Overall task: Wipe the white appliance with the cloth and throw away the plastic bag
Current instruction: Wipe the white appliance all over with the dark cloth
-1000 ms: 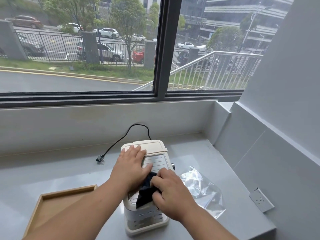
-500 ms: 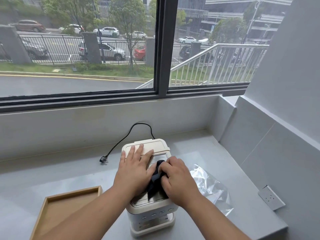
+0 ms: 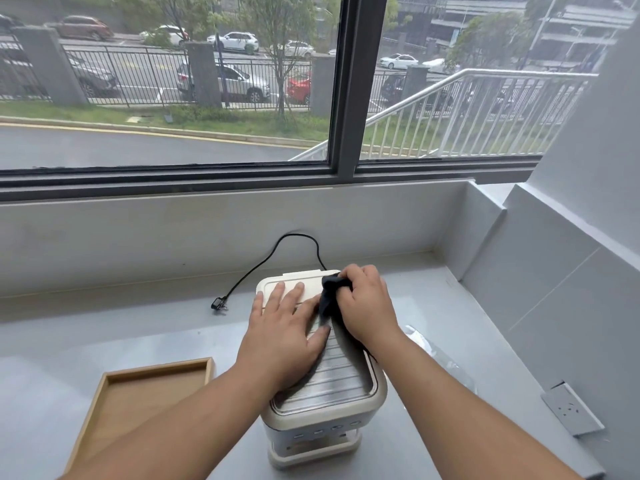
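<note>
The white appliance point(image 3: 325, 400) stands on the grey counter, with a ribbed metal top and buttons on its front. My left hand point(image 3: 284, 327) lies flat on its top, fingers spread, holding nothing. My right hand point(image 3: 367, 306) is closed on a dark cloth point(image 3: 329, 299) and presses it on the far right part of the top. The clear plastic bag point(image 3: 443, 362) lies on the counter to the right of the appliance, partly hidden by my right forearm.
A wooden tray point(image 3: 107, 407) sits at the near left. The appliance's black cord and plug point(image 3: 219, 304) trail to the back left. A wall socket point(image 3: 571, 412) is at the right, beside the grey wall. A window ledge runs behind.
My right hand has slid the cloth from the near part of the appliance's top to its far end. My left hand has stayed flat on the top.
</note>
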Tool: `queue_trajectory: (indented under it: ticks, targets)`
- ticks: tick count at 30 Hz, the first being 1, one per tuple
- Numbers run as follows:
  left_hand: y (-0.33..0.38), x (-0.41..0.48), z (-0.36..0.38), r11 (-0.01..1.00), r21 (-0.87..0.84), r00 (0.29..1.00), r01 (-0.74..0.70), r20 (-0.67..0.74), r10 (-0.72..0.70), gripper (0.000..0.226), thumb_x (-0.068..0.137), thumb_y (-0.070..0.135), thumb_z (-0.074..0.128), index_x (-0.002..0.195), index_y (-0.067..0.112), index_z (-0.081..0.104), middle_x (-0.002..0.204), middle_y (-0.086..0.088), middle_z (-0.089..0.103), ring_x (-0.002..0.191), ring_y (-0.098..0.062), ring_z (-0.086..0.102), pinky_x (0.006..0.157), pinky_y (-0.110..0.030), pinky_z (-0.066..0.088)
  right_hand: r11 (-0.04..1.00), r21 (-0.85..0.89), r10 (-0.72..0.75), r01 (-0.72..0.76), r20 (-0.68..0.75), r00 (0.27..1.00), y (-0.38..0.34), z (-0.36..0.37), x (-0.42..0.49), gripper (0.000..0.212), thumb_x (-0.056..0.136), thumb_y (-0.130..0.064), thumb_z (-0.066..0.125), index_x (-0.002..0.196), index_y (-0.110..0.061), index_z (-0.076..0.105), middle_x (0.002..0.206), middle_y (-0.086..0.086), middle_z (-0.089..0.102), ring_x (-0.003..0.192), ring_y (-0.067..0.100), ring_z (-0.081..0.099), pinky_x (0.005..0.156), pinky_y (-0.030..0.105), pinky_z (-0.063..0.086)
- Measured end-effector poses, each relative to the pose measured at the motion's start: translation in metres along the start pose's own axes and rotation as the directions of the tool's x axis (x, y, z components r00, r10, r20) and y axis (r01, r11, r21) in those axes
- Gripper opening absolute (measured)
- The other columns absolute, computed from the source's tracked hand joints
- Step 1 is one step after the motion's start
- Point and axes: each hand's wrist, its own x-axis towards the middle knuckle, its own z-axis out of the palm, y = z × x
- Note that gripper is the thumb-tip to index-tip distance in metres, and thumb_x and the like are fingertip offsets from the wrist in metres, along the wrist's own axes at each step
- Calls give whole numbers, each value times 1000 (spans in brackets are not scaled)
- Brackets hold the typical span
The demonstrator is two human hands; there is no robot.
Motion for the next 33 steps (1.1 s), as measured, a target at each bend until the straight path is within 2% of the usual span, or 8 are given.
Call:
queue_trajectory:
  ticks: [7, 11, 14, 19, 22, 28, 30, 33]
  targets:
    - [-1, 1, 1, 1000, -4, 1000, 9, 6, -9, 74, 93, 74, 17, 162, 47, 21, 176, 10, 12, 162, -19, -7, 129, -51, -11, 978, 164, 123, -125, 22, 992, 1, 9, 43, 21, 92, -18, 47, 104, -25, 63, 111, 6, 52, 104, 30, 54, 92, 40, 47]
    - [-1, 1, 1, 1000, -10, 1000, 17, 9, -17, 74, 92, 75, 17, 161, 49, 22, 176, 11, 11, 162, -18, -7, 129, -50, -11, 881, 380, 266, -283, 98, 959, 9, 13, 55, 20, 93, -16, 46, 104, -21, 62, 110, 9, 66, 101, 30, 62, 84, 38, 48]
    - [0, 1, 0, 1000, -5, 1000, 16, 6, -16, 74, 92, 75, 17, 161, 48, 24, 176, 11, 13, 162, -18, -6, 129, -51, -10, 833, 439, 307, -339, 144, 941, 13, 14, 55, 23, 93, -17, 45, 109, -20, 61, 106, 5, 70, 99, 27, 61, 80, 36, 46]
    - [1, 0, -3, 1000, 2, 1000, 21, 14, -21, 76, 92, 76, 16, 161, 47, 25, 176, 11, 13, 162, -18, -5, 129, -51, -9, 838, 448, 282, -312, 134, 950, 17, 11, 41, 23, 95, -14, 43, 110, -23, 57, 105, 7, 65, 95, 25, 58, 73, 34, 43]
    - [2, 1, -4, 1000, 2, 1000, 22, 18, -22, 77, 91, 76, 15, 161, 47, 25, 176, 11, 13, 162, -19, -4, 129, -51, -8, 887, 374, 245, -270, 114, 963, 21, 9, 29, 20, 95, -16, 41, 105, -27, 54, 113, 6, 57, 99, 25, 57, 82, 37, 42]
    - [2, 0, -4, 1000, -3, 1000, 25, 14, -25, 78, 88, 77, 15, 158, 46, 32, 175, 10, 17, 162, -21, -1, 130, -52, -6, 981, 174, 89, -89, 6, 996, 19, 1, -5, 23, 87, -26, 39, 102, -25, 57, 108, 2, 50, 99, 27, 53, 88, 39, 43]
    - [2, 0, -3, 1000, -3, 1000, 25, 5, -25, 80, 87, 77, 14, 159, 46, 31, 175, 9, 18, 162, -21, 0, 130, -52, -6, 971, 218, 99, -96, -4, 995, 19, -2, -20, 25, 83, -29, 37, 98, -30, 57, 106, -2, 50, 100, 20, 53, 88, 37, 44]
    - [1, 0, -2, 1000, -8, 1000, 20, -6, -20, 80, 87, 77, 13, 160, 47, 29, 175, 9, 19, 162, -21, 2, 130, -53, -5, 938, 319, 139, -134, 7, 990, 26, -5, -46, 20, 84, -30, 39, 89, -41, 54, 105, -10, 51, 95, 0, 52, 79, 22, 40]
